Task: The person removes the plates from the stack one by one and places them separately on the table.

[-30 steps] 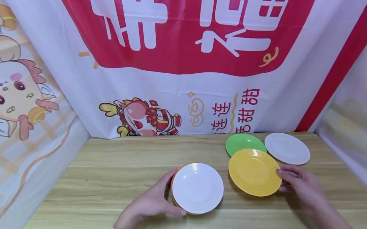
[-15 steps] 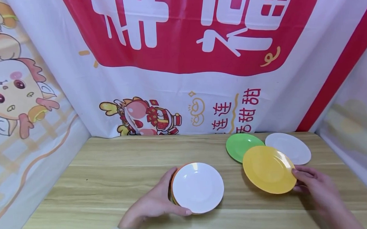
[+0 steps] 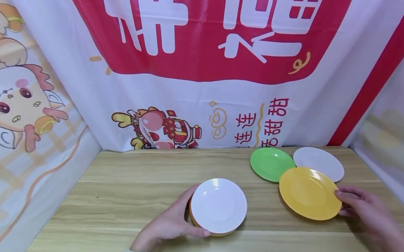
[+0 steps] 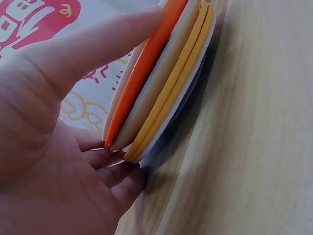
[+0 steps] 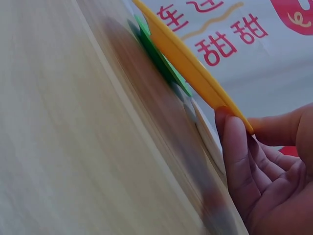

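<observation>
My left hand (image 3: 170, 221) grips the left side of a stack of plates (image 3: 219, 205) with a white plate on top. Edge-on in the left wrist view, the stack (image 4: 159, 88) shows orange, white and yellow rims between thumb and fingers. At the right, my right hand (image 3: 366, 207) pinches the right rim of a yellow plate (image 3: 309, 192) between thumb and fingers. The right wrist view shows this yellow plate (image 5: 195, 71) raised off the table and tilted. Behind it lie a green plate (image 3: 271, 163) and a white plate (image 3: 318, 162), whose near part the yellow one covers.
A wood-grain table (image 3: 140, 172) spans the front. Behind it hangs a white and red printed cloth (image 3: 187, 97), with more cloth at the left side (image 3: 39, 154) and right side (image 3: 389, 141).
My right hand has carried the yellow plate to the right, from before the green plate to before the white one. The left hand and the stack have hardly moved.
</observation>
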Demonstrator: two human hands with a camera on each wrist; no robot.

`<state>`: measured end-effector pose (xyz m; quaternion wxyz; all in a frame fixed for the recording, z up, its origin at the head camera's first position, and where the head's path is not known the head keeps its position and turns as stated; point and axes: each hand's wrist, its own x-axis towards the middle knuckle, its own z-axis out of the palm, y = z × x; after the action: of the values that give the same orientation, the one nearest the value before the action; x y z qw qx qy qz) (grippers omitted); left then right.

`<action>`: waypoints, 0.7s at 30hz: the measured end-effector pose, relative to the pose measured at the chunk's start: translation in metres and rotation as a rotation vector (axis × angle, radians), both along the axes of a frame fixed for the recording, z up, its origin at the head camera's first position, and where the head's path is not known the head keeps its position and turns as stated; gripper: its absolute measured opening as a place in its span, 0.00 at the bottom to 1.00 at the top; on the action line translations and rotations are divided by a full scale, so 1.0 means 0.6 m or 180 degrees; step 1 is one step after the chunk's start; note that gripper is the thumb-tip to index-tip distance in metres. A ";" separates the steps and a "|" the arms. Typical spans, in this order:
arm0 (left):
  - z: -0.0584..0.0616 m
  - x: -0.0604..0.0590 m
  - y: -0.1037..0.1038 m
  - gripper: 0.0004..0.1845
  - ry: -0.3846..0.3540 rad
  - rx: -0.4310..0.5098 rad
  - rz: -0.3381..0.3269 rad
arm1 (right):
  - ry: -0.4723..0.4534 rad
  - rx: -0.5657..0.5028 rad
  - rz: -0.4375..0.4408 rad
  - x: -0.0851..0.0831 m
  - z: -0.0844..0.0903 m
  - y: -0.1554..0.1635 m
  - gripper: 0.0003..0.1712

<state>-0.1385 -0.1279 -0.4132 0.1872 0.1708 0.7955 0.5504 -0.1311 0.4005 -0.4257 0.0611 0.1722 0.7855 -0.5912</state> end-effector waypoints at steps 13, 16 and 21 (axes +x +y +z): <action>0.001 0.000 -0.003 0.65 -0.0073 -0.0006 0.0014 | -0.0204 0.0279 0.0062 0.002 -0.009 0.045 0.24; 0.000 0.000 -0.005 0.66 -0.0103 -0.0027 0.0044 | -0.0285 0.0314 0.0058 0.001 -0.008 0.050 0.27; 0.001 0.000 -0.006 0.67 -0.0139 -0.0069 0.0100 | -0.0381 0.0389 0.0062 -0.001 -0.013 0.059 0.28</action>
<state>-0.1387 -0.1313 -0.4127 0.1978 0.1442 0.7998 0.5481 -0.1315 0.4357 -0.4334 0.1031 0.2030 0.8167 -0.5302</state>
